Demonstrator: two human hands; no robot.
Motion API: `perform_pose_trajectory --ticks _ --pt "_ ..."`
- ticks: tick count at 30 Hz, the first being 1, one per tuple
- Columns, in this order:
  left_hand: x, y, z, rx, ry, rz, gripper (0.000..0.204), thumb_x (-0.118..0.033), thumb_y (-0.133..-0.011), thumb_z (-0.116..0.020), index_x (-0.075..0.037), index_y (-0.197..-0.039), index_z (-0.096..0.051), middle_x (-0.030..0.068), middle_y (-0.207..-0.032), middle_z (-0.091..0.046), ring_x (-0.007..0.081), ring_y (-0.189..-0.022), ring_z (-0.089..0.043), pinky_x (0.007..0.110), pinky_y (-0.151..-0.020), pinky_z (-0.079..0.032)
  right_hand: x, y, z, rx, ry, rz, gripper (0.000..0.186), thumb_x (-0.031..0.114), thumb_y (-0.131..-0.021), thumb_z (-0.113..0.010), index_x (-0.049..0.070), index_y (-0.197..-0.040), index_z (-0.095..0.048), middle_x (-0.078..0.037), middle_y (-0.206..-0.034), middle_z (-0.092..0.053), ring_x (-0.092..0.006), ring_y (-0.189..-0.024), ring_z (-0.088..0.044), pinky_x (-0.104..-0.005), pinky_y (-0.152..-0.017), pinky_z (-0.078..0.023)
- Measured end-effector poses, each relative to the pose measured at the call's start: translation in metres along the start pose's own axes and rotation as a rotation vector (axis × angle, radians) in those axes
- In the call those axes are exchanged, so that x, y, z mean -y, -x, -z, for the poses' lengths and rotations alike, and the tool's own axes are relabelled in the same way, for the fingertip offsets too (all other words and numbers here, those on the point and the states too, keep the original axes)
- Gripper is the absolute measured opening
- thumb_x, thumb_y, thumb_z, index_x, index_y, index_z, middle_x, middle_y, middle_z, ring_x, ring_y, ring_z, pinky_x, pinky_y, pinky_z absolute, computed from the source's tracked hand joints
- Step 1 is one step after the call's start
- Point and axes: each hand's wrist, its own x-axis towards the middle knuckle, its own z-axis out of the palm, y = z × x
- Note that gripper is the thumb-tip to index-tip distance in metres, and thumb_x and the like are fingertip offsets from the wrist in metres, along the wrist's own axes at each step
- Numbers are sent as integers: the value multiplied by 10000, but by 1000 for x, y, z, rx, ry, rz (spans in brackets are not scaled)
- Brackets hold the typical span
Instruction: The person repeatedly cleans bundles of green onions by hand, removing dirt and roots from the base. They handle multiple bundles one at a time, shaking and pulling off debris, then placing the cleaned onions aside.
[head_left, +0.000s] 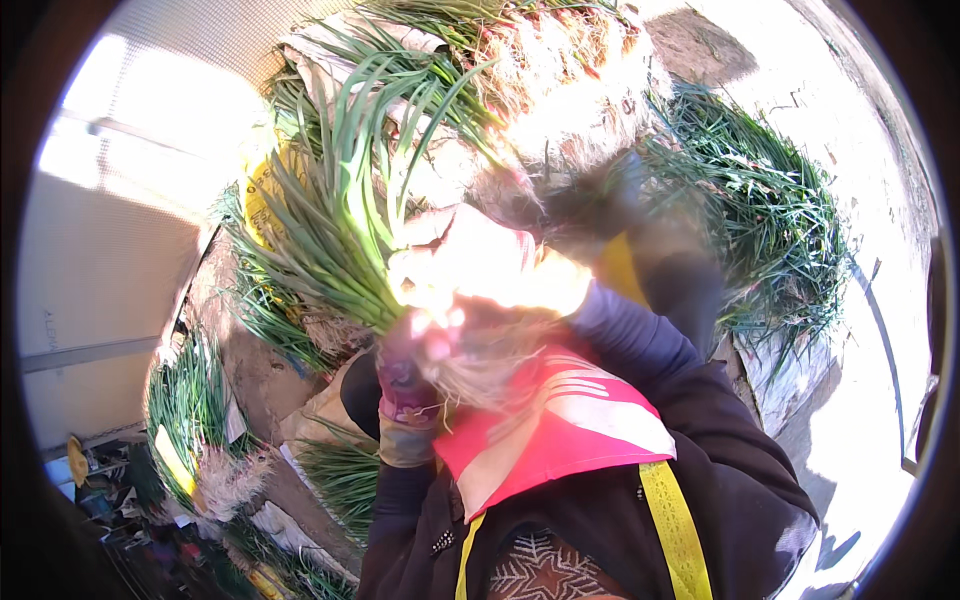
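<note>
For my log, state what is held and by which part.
Spring onion bunch, left hand, by its lower stems near the roots; glare obscures the right hand.

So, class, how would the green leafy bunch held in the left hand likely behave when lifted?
The green leafy bunch would probably bend and sway, since its long leaves arch over. It may be light for its spread, as the leaves look thin. The stringy roots could tangle, judging by how they trail loosely.

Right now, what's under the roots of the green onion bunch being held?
Around the blurred roots, a red apron shows below. Whatever lies directly beneath them is mostly covered, so I can't tell.
</note>
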Motion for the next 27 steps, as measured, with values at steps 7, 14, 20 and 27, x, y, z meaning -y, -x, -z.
perform_pose_trajectory --ticks 7,14,20,27 --pt "-111 49 -24 639 496 -752 270 -201 -879 -421 30 -940 -546 195 -830 -597 261 -776 -556 368 -735 -474 118 -81 -59 165 213 -521 251 183 -836 -470 29 -1016 -551 -98 -735 -622 -182 -613 -634 -285 -515 -512" --pt "-99 -3 4 23 21 -680 248 -198 -845 -520 -9 -1002 -553 185 -905 -600 271 -792 -600 335 -686 -511 87 -81 -30 -8 360 -435 263 235 -728 -605 35 -898 -586 -99 -693 -597 -212 -596 -597 -307 -532 -488" --pt "20 -61 -7 -257 -812 -589 196 -25 -803 -551 -60 -989 -601 82 -942 -621 186 -837 -593 259 -750 -482 -25 -37 37 273 1420 -576 367 304 -580 -746 51 -828 -652 -117 -681 -592 -278 -627 -585 -351 -586 -482" --pt "85 -65 -1 92 352 -59 297 -184 -840 -531 -48 -1103 -553 133 -1054 -558 227 -934 -570 342 -808 -459 -85 36 73 -113 174 -712 191 211 -820 -555 40 -881 -617 -57 -713 -596 -132 -611 -582 -262 -506 -447"
